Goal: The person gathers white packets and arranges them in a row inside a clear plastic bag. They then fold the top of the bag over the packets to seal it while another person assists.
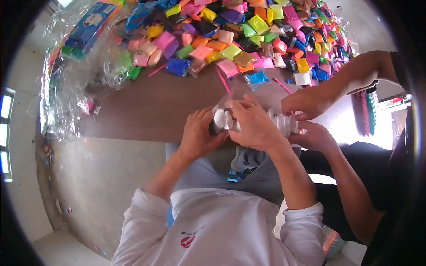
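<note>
Your left hand [197, 135] is curled around the near end of a clear bag [223, 119] and clamped on it. Your right hand [255, 126] grips the same bag from the top, fingers closed over it. The bag has white packets inside and sits at the near edge of the table [155, 106], between both hands. Just to your right, a co-worker's hands [306, 102] pinch another bag [284, 123], close to yours. A pile of coloured packets [248, 31] covers the far side. A pink stick [223, 80] lies near the pile, and clear wrap [71, 88] sits far left.
</note>
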Action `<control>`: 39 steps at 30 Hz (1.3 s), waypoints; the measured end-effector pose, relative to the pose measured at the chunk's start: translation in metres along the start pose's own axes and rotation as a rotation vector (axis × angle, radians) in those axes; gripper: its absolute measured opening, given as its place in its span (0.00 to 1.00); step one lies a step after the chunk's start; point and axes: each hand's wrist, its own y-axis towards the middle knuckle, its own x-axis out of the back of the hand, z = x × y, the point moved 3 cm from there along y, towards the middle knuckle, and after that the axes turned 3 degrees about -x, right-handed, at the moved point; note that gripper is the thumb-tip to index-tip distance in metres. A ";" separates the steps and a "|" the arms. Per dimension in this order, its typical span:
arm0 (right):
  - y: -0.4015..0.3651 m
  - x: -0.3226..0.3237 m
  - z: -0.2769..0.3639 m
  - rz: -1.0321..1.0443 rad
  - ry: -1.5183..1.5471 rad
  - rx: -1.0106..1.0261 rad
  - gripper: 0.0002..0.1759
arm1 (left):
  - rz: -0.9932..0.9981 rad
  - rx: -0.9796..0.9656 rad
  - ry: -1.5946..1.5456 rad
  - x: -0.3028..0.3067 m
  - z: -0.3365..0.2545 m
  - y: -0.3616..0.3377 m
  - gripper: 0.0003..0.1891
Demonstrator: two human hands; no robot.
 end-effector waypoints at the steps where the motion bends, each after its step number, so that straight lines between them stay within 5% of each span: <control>1: 0.000 -0.001 0.000 -0.005 -0.003 -0.001 0.29 | -0.001 -0.006 0.000 0.001 0.000 0.002 0.31; 7: -0.001 -0.004 0.003 -0.013 -0.059 -0.009 0.28 | 0.011 -0.017 -0.002 0.004 0.001 0.007 0.30; 17: -0.045 0.001 0.030 -0.377 -0.116 0.047 0.30 | 0.054 -0.002 -0.057 -0.001 0.008 0.006 0.29; 23: -0.107 -0.015 0.022 -0.601 0.066 -0.020 0.20 | 0.052 0.038 -0.065 0.003 -0.004 0.008 0.22; 26: -0.117 0.002 0.015 -0.576 -0.059 -0.081 0.22 | -0.023 -0.025 -0.029 0.003 -0.001 0.007 0.22; 31: -0.084 0.046 0.004 -0.369 -0.339 -0.211 0.41 | 0.121 0.036 -0.003 0.004 0.002 0.006 0.29; 39: -0.049 0.036 -0.031 -0.041 -0.261 -0.163 0.40 | 0.012 0.010 -0.066 0.007 -0.003 0.006 0.25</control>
